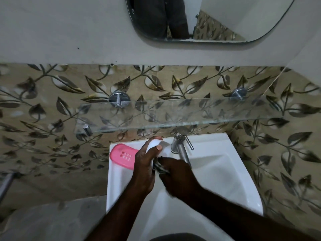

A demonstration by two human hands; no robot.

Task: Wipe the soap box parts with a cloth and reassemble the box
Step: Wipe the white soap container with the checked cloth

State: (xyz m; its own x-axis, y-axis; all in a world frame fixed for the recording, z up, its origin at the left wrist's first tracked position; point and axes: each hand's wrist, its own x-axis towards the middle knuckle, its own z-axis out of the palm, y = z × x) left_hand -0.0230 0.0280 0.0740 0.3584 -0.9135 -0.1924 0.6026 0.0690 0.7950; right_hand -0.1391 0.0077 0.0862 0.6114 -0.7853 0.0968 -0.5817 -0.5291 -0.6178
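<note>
A chrome tap stands at the back of the white washbasin, its spout reaching forward just beside the person's right hand, and its thin lever sticks out to the right. Above it a clear glass shelf runs across the wall on round chrome brackets, with nothing standing on it. Higher up, the lower edge of a rounded mirror shows against pale plaster. The wall behind the basin is tiled beige with a dark leaf and vine pattern, and the light is dim.

The pink soap box part, oval with small square drain slots in its middle, lies on the basin's back left ledge, partly hidden by the left hand. That hand is wrapped around the white soap box part, thumb pressed on its smooth curved face, holding it up over the basin near the tap. The right hand is closed over a dark bunched cloth, which is pressed against the lower end of the white part. Both forearms come in from the lower edge.
</note>
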